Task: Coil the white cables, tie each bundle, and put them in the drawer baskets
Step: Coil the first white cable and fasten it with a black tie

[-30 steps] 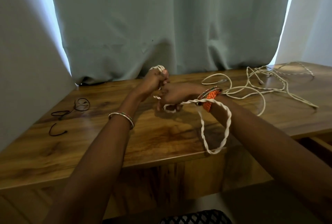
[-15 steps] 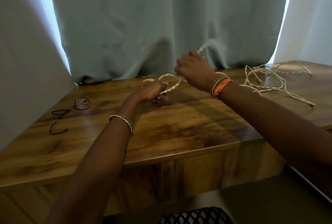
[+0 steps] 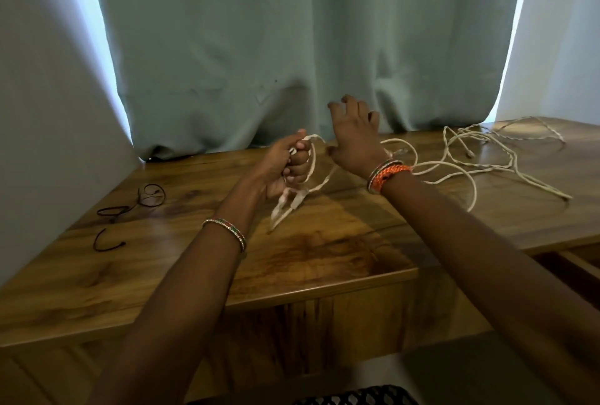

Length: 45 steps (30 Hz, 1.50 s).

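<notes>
While raised above tabletop (image 3: 324,258): left hand (image 3: 285,167) fingers clenched around white cable (image 3: 313,158). Right hand (image 3: 355,138) fingers spread, empty.

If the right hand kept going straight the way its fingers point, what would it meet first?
Probably the curtain: the open right hand points up and away towards it, with nothing visible between, though depth is unclear.

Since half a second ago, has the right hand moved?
Yes. The right hand let go of the cable, open now before the curtain.
</notes>
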### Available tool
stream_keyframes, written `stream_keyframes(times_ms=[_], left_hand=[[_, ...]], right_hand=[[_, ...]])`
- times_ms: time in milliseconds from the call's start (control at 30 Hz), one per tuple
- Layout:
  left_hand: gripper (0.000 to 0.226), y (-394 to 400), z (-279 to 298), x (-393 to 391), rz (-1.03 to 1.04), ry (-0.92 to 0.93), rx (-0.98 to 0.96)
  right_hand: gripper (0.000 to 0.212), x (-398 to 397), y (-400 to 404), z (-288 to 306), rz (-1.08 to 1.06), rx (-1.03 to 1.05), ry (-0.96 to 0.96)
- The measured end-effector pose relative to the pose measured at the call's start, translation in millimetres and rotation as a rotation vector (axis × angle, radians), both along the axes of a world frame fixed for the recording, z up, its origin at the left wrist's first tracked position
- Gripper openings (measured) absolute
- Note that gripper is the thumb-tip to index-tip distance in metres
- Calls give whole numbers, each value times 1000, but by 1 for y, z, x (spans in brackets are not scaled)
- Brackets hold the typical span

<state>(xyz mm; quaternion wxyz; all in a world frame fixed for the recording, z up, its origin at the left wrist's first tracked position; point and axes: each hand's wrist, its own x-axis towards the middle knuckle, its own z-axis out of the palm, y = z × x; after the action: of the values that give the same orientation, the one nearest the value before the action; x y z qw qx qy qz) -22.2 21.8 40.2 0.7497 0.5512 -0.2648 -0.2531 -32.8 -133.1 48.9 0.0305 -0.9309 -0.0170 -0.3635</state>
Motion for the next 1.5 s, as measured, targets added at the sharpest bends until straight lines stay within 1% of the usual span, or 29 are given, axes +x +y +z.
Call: stream_keyframes(times_ms=[33,100,133,167,200,267,333,367,433,500,567,600,700,733,767,800,833,900,967,1000,1033,1100,1167,1300,1367,1433,1500], left_hand=[[40,-1,-1,1,34,-7,-26],[40,-2,-2,1,92,-40,-47],[39,-3,-2,1,128,-58,-52],[38,-3,-3,1,173,-77,-51],[37,-3,-3,2,214,-100,-45],[34,-1,-3,3,239,-133,-39],[41,2,-2,5,191,-118,-67],[46,4,-2,6,165,-96,-83],[54,8,1,6,96,-36,-122],[55,10,3,4,37,27,-172],[54,13,6,3,-16,66,-219],[53,14,7,3,-58,90,-241],[50,19,8,3,-195,147,-234],[46,21,8,2,-263,159,-223],[42,22,8,0,-335,177,-218],[38,22,8,-1,-375,185,-207],[37,22,7,-1,-356,175,-192],[40,21,8,-1,-281,137,-173],[41,21,9,2,-247,84,-184],[40,22,10,2,-233,57,-182],[39,23,11,3,-219,36,-188],[34,24,11,4,-191,21,-244],[27,28,12,5,-160,15,-299],[15,30,11,7,-55,-2,-404],[18,26,10,8,16,-7,-431],[26,24,9,12,83,-21,-431],[30,24,7,15,135,-66,-404]], right_hand=[[61,-3,10,-1,123,77,-71],[45,-12,31,-5,372,306,-243],[38,-17,42,-9,446,442,-319],[33,-20,52,-12,475,579,-367],[27,-22,61,-15,483,722,-378],[21,-22,74,-18,502,1024,-280],[23,-19,77,-18,559,1257,-181],[25,-18,76,-17,599,1325,-169],[29,-15,72,-18,667,1360,-153],[37,-13,67,-20,702,1282,-114],[37,-11,63,-22,744,1207,-79],[34,-9,60,-22,782,1207,-55],[33,-3,53,-15,945,1423,101],[33,0,51,-13,955,1434,121],[33,3,49,-12,921,1370,105],[33,6,46,-12,879,1258,64],[32,9,42,-13,840,1115,18],[28,12,38,-20,769,851,4],[20,17,40,-30,659,669,-12],[22,18,40,-33,598,609,-8],[24,17,40,-36,533,549,28],[24,15,41,-45,391,417,166],[23,10,44,-51,345,356,296],[16,-6,54,-46,283,201,343],[16,-20,61,-44,264,143,342],[11,-36,67,-42,273,103,298],[6,-46,73,-40,316,130,264]])
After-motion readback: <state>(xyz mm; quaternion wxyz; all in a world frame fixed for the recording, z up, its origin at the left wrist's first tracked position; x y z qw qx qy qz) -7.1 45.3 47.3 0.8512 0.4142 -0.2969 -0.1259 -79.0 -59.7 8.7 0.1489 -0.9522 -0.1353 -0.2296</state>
